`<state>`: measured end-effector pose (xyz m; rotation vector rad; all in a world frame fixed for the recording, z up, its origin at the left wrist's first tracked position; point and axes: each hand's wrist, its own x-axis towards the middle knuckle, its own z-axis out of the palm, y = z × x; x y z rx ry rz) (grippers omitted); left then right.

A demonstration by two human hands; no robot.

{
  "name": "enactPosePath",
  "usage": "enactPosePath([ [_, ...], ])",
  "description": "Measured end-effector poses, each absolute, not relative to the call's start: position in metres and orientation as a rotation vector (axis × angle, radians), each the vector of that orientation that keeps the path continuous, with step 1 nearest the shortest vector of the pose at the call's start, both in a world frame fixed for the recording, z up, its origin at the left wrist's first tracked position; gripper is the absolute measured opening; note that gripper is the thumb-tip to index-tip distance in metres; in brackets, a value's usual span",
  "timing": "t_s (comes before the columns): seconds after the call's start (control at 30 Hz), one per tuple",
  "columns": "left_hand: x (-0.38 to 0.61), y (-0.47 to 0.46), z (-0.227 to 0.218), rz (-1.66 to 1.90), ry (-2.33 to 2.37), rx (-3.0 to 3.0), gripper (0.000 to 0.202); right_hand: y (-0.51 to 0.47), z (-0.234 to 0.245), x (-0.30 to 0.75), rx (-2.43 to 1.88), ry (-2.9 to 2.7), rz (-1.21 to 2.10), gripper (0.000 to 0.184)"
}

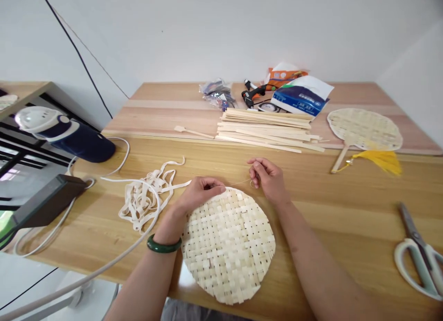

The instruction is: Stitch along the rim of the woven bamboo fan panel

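Note:
A round woven bamboo disc (228, 247) lies flat on the wooden table (346, 205), close to me. My left hand (200, 194) rests on its top edge, with fingers pinching the rim. A green bangle (164, 244) circles that wrist. My right hand (268, 178) sits just beyond the disc's upper right edge, finger and thumb pinched on a fine pale thread (240, 183). The thread runs from there to the rim by my left fingers. Its exact end is hidden by those fingers.
A tangle of cream strip (145, 201) lies left of the disc, near a white cord and a navy-and-white steamer (65, 134). Scissors (420, 256) lie right. Farther back are stacked bamboo slats (266, 129), a finished woven fan (364, 129) with yellow tassel (380, 160), and a glue gun (252, 92).

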<state>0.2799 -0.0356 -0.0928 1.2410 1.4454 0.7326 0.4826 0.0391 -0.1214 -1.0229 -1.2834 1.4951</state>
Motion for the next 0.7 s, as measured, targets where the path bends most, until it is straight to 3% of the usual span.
enactPosePath([
  [0.47, 0.283, -0.033, -0.09, 0.839, 1.449, 1.125, 0.026, 0.038, -0.12, 0.478, -1.116, -1.341, 1.483, 0.026],
  [0.7, 0.269, -0.016, -0.082, 0.897, 1.435, 1.02, 0.027, 0.056, -0.106, 0.468, -1.146, -1.375, 1.668, 0.027],
])
